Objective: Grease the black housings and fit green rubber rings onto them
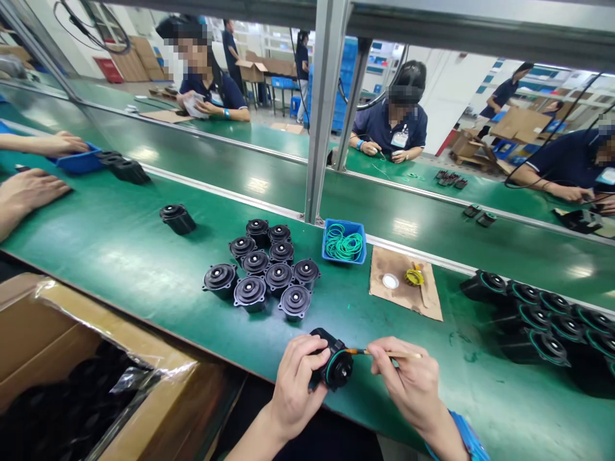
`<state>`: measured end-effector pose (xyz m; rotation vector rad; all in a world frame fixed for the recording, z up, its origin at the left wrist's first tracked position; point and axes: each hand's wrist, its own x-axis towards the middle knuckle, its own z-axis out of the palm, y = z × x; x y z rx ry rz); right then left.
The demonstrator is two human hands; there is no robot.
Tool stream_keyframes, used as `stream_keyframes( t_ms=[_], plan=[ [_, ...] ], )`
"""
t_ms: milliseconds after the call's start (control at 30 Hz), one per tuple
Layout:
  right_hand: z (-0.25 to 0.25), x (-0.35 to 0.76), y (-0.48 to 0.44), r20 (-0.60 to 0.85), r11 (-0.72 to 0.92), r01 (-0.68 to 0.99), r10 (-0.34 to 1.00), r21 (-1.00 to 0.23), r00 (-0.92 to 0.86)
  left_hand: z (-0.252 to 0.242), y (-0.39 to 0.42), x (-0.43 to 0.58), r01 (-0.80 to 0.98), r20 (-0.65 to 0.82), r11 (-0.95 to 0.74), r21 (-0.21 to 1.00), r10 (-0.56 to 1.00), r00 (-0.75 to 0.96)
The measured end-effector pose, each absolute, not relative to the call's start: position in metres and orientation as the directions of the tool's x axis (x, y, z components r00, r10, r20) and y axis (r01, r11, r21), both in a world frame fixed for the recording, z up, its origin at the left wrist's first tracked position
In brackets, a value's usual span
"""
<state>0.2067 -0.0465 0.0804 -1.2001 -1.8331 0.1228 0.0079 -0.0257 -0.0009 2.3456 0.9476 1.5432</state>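
My left hand (298, 383) is wrapped round a black cylindrical housing (340, 370), tilted on its side near the bench's front edge. A green rubber ring circles its end. Between the fingers of my right hand (406, 378) is a thin brush (394, 354) with a light wooden handle, its tip at the ring. Beyond my hands stands a group of black housings (254, 262) with no green ring showing. A blue tray (344, 257) of loose green rings sits behind them. On a stained cardboard piece (384, 298) lie a yellow cap-like container (414, 276) and a white disc (390, 281).
Black housings with green rings (548, 346) stand at the right. One housing (177, 219) is apart at the left, near a co-worker's hands (31, 192). An open carton (120, 326) of dark parts is at front left. A metal post (319, 115) rises behind the bench.
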Motion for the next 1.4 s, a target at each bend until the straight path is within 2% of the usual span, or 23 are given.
stream_keyframes(
  t_ms=[167, 400, 667, 833, 933, 1067, 1167, 1267, 1400],
  plan=[
    [0.084, 0.2, -0.045, 0.606, 0.513, 0.646, 0.789, -0.566, -0.096, 0.002, -0.023, 0.004, 0.394, 0.711, -0.776, 0.492, 0.619, 0.332],
    [0.092, 0.191, -0.046, 0.594, 0.632, 0.474, 0.764, -0.613, -0.252, 0.008, -0.023, -0.001, 0.345, 0.586, -0.704, 0.621, 0.709, 0.392],
    [0.094, 0.192, -0.05, 0.571, 0.772, 0.403, 0.635, -0.491, -0.52, 0.025, -0.019, 0.003, 0.325, 0.549, -0.643, 0.694, 0.764, 0.34],
    [0.098, 0.194, -0.048, 0.525, 0.808, 0.44, 0.589, -0.391, -0.615, 0.029, -0.017, 0.001, 0.311, 0.479, -0.564, 0.765, 0.821, 0.311],
    [0.099, 0.2, -0.049, 0.548, 0.788, 0.42, 0.615, -0.45, -0.567, 0.03, -0.016, -0.002, 0.295, 0.392, -0.473, 0.83, 0.872, 0.293],
    [0.095, 0.213, -0.054, 0.636, 0.676, 0.308, 0.736, -0.669, -0.234, 0.029, -0.018, -0.007, 0.25, 0.23, -0.297, 0.922, 0.936, 0.265],
    [0.093, 0.219, -0.055, 0.602, 0.578, 0.345, 0.797, -0.74, -0.042, 0.026, -0.019, -0.006, 0.221, 0.22, -0.275, 0.936, 0.945, 0.243],
    [0.092, 0.214, -0.05, 0.473, 0.429, 0.517, 0.88, -0.741, -0.053, 0.022, -0.021, 0.0, 0.246, 0.277, -0.319, 0.915, 0.942, 0.19],
    [0.084, 0.193, -0.046, 0.326, 0.316, 0.73, 0.936, -0.607, -0.134, 0.014, -0.023, 0.01, 0.31, 0.428, -0.445, 0.84, 0.895, 0.126]
  ],
)
